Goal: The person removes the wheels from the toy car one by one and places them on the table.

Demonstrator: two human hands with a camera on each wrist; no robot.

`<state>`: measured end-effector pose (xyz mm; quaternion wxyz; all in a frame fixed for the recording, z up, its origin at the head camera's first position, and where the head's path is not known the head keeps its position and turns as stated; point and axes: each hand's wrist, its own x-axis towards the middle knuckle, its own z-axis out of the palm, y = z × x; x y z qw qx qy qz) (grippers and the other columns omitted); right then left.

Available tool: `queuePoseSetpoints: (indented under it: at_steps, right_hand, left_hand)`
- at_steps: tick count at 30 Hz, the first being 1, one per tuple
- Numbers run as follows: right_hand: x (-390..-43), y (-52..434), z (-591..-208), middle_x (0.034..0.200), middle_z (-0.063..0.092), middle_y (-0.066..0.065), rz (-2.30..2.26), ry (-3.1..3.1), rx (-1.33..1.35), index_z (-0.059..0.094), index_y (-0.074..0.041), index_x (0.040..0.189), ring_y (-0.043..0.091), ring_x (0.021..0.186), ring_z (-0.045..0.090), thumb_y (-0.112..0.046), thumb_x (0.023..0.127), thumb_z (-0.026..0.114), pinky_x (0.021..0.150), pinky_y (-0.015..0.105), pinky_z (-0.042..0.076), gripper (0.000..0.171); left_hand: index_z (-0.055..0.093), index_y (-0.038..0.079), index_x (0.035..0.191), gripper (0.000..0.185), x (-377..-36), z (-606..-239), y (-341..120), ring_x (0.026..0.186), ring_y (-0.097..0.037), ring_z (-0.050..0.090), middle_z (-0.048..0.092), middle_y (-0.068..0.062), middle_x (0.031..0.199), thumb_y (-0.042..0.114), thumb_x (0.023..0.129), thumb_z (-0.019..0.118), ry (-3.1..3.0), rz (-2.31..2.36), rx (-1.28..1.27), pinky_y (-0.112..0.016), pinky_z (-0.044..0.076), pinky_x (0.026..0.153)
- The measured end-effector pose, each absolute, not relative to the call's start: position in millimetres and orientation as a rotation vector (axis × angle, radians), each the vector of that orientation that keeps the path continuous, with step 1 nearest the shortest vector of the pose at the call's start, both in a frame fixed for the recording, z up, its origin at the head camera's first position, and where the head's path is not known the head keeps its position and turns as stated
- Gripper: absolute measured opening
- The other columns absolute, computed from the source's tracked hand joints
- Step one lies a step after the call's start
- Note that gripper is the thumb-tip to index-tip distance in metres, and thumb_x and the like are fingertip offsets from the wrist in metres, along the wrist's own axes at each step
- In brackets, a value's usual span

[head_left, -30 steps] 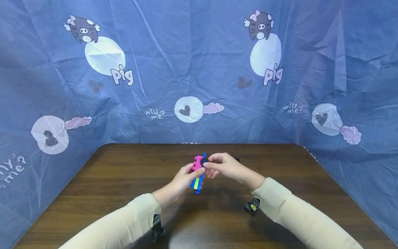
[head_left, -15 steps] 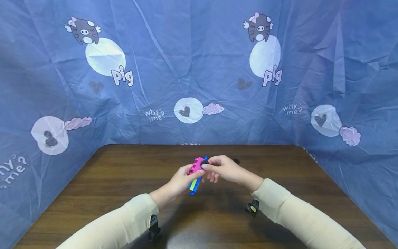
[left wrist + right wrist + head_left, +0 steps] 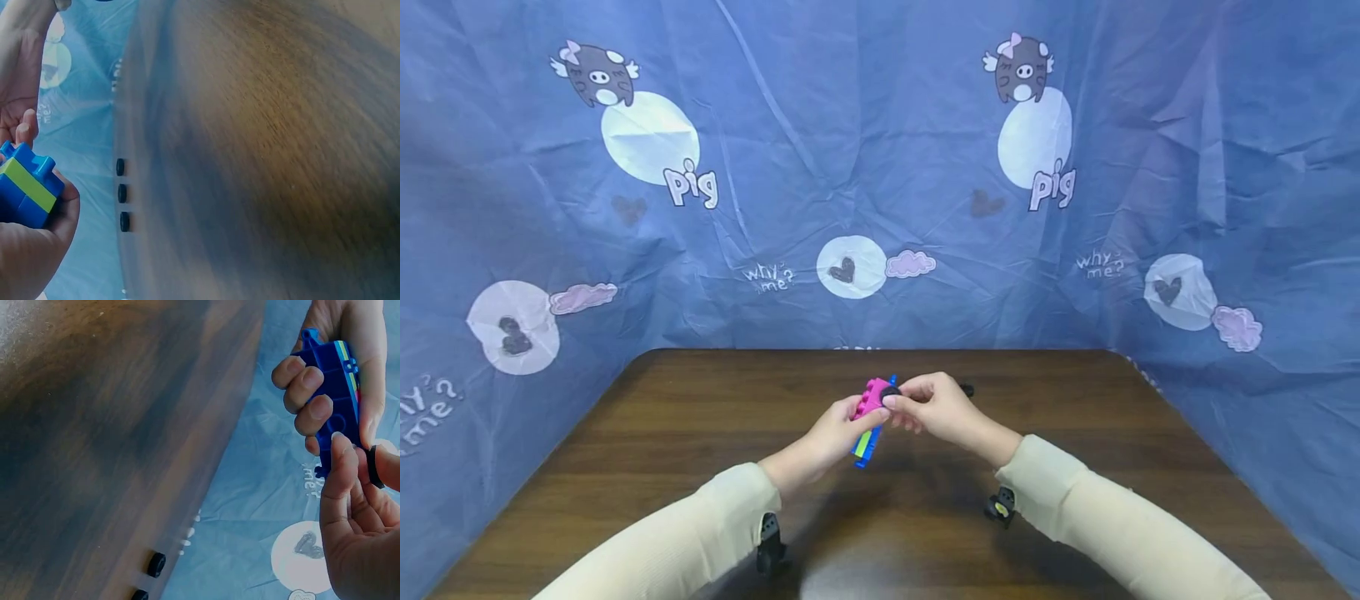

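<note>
A toy vehicle made of blocks is held above the table in my left hand [image 3: 827, 437]. It has a blue base [image 3: 340, 420], a yellow-green stripe [image 3: 30, 185] and a pink studded block [image 3: 869, 397]. The left thumb lies along the pink block while the fingers curl under the base. At the vehicle's far right side, my right hand [image 3: 953, 410] pinches a black wheel [image 3: 373, 466] between thumb and fingers. The wheel is against the side of the vehicle in the head view; whether it is fixed there is hidden by the fingertips.
Three more black wheels stand in a row near the table's far edge, the middle wheel [image 3: 122, 194] among them. In the head view one dark wheel [image 3: 967, 389] peeks out behind the right hand. A blue printed cloth [image 3: 850, 167] hangs around the brown table [image 3: 880, 533].
Over the last second the vehicle has tilted, its near end swinging slightly left. Both hands have shifted a little to the left, keeping hold of the vehicle and the wheel.
</note>
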<state>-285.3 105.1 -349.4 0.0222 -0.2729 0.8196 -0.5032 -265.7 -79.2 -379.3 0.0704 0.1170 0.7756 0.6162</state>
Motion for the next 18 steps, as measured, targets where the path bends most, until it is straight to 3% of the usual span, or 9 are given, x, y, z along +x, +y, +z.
queuePoseSetpoints:
  at_steps: [6, 12, 18]
  right_hand:
    - [-288.6, 100.2, -354.7, 0.071, 0.067, 0.022, -1.521, 2.525, -0.884, 0.069, 0.003, 0.079, 0.009, 0.052, 0.055, -0.022, 0.093, 0.066, 0.054, 0.04, 0.055, 0.028]
    - [-290.0, 103.0, -355.2, 0.072, 0.066, 0.024, -1.66, 2.425, -0.791, 0.065, 0.004, 0.084, 0.016, 0.054, 0.061, -0.017, 0.089, 0.07, 0.057, 0.044, 0.057, 0.022]
    - [-287.4, 100.5, -352.2, 0.074, 0.069, 0.008, -1.963, 2.231, -0.543, 0.057, 0.011, 0.101, 0.019, 0.063, 0.07, -0.004, 0.085, 0.072, 0.066, 0.038, 0.059, 0.026]
  left_hand:
    - [0.058, -0.005, 0.107, 0.031, -267.4, -384.8, -83.3, 0.065, -0.012, 0.051, 0.057, -0.002, 0.074, 0.024, 0.097, 0.058, 2.335, 1.83, 0.291, -0.023, 0.043, 0.059]
    - [0.054, -0.005, 0.11, 0.034, -268.1, -383.0, -83.1, 0.069, -0.013, 0.053, 0.059, -0.004, 0.079, 0.027, 0.097, 0.059, 2.286, 1.837, 0.29, -0.024, 0.045, 0.062]
    - [0.052, -0.005, 0.116, 0.04, -268.0, -379.4, -81.5, 0.072, -0.014, 0.055, 0.062, -0.012, 0.09, 0.03, 0.096, 0.059, 2.307, 1.837, 0.244, -0.026, 0.047, 0.066]
